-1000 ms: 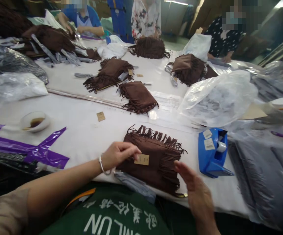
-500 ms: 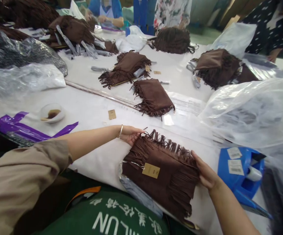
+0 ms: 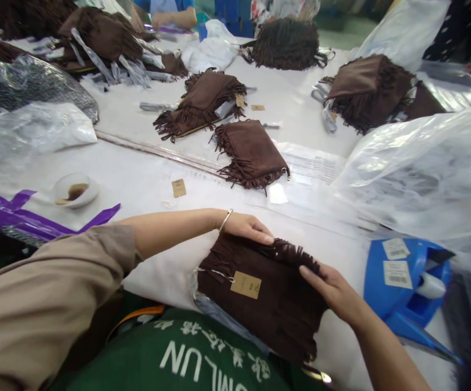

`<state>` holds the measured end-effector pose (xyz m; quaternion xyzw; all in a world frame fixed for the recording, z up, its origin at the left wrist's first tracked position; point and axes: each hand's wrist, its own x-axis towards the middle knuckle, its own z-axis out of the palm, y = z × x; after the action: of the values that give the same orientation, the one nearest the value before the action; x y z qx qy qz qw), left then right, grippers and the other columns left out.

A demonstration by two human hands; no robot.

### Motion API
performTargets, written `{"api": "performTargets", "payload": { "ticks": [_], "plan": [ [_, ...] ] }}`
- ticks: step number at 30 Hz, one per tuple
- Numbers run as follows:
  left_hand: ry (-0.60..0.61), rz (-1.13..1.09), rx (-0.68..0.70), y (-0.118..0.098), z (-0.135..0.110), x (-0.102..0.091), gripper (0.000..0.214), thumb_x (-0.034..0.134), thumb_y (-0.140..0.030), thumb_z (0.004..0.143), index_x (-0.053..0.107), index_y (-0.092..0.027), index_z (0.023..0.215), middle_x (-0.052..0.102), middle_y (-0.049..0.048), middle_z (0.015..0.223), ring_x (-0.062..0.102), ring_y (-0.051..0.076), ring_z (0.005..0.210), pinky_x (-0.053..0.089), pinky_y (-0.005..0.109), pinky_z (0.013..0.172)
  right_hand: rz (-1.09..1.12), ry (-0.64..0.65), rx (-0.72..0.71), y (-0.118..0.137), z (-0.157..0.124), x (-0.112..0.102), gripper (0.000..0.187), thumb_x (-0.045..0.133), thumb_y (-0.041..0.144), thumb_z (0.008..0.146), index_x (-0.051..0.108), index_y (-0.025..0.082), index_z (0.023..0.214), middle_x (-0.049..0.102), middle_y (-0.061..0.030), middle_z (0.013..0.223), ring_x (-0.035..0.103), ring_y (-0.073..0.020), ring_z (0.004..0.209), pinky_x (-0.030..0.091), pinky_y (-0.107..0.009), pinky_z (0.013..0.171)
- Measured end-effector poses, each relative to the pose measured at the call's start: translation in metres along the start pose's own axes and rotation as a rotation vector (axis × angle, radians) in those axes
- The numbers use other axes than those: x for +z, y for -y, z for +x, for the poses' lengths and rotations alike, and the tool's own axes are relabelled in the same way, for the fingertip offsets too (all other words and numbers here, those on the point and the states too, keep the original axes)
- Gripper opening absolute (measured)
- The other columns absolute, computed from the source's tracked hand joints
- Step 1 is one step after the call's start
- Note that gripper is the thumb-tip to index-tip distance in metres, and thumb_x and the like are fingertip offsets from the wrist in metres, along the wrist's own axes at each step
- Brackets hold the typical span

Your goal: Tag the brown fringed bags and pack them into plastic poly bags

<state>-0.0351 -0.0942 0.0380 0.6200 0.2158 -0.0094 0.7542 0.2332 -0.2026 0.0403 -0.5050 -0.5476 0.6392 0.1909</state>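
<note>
1. Long white-covered worktop (image 3: 300,130) in a busy workshop, with brown fringed bags and heaps of plastic all along it, and a co-worker's forearms (image 3: 174,18) way off at the far end.
2. Main item is a dark brown fringed suede bag (image 3: 255,298), lying flat at the near edge of the worktop, right in front of the person's green apron (image 3: 178,353). A kraft paper tag (image 3: 245,284) sits on top of it, and a grey plastic sleeve (image 3: 227,323) pokes out along its lower left edge.
3. Left hand (image 3: 245,228), with a silver bangle (image 3: 226,219) at the wrist, rests on the bag's top edge. Its fingers (image 3: 259,234) lie together, nearly flat, not pinching anything.
4. Right hand (image 3: 333,290) is on the bag's right side, fingers (image 3: 316,279) stretched open, tips just on the suede, no real grip.
5. Right of the bag: blue tape dispenser (image 3: 406,282), clear plastic bag (image 3: 418,174) behind it. Left of it: small white bowl (image 3: 74,190) of brown liquid, purple plastic strip (image 3: 48,220). Straight behind it: another fringed bag (image 3: 251,155).
</note>
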Motion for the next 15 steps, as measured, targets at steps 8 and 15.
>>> {"api": "performTargets", "payload": {
  "ticks": [8, 15],
  "plan": [
    [-0.175, 0.823, 0.406, 0.031, -0.059, 0.084, 0.048, 0.067, -0.032, 0.080, 0.056, -0.020, 0.126, 0.047, 0.0097, 0.138, 0.029, 0.026, 0.137, 0.007, 0.042, 0.118, -0.808, -0.074, -0.439, -0.044, -0.033, 0.070, 0.062, 0.055, 0.038, 0.086, 0.031, 0.029, 0.143, 0.032, -0.0040, 0.149, 0.024, -0.0270, 0.139, 0.023, -0.054, 0.113],
    [-0.188, 0.882, 0.408, 0.045, -0.064, 0.102, 0.035, 0.058, -0.032, 0.087, 0.060, -0.022, 0.120, 0.053, 0.0080, 0.133, 0.036, 0.022, 0.134, 0.013, 0.038, 0.118, -0.318, -0.164, -0.476, -0.043, -0.082, 0.082, 0.036, 0.035, 0.029, 0.095, 0.058, 0.028, 0.123, 0.053, -0.0030, 0.134, 0.041, -0.0254, 0.130, 0.029, -0.053, 0.110]
  ]
}}
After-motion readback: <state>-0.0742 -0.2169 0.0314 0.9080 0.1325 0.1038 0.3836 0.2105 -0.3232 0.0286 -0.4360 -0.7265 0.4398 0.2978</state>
